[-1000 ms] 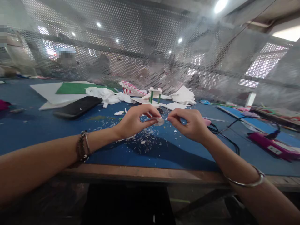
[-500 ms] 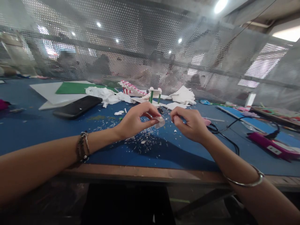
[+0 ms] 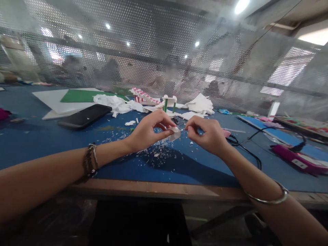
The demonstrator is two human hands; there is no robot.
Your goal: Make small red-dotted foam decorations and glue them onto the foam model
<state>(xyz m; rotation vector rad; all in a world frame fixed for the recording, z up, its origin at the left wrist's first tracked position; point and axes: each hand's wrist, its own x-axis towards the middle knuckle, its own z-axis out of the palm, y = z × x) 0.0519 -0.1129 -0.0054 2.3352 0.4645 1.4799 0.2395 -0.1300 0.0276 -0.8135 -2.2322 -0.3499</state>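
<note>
Between the thumb and fingertips of my left hand (image 3: 151, 130) is a small whitish, partly see-through piece (image 3: 175, 134), its exact kind unclear. My right hand (image 3: 207, 134) is a short way to the right, thumb and forefinger pinched together; whatever sits in that pinch, if anything, is too small to make out. Both hands are above the blue tabletop (image 3: 123, 171), over scattered white shavings (image 3: 160, 155). Just behind them stands a small white model piece on green posts (image 3: 169, 102). A pink-and-white stair-like model (image 3: 145, 96) is to its left.
On the left lie a black phone (image 3: 85, 117), a green sheet (image 3: 79, 96) and crumpled white tissue (image 3: 114, 104). More white tissue (image 3: 201, 104) is at the back. To the right are a magenta power strip (image 3: 298, 159) and black cable (image 3: 252, 153). A perforated screen (image 3: 143, 44) rises behind.
The whitish piece has tilted slightly in my left fingers. My right fingertips have shifted a little to the left, and the pinch looks more stretched out.
</note>
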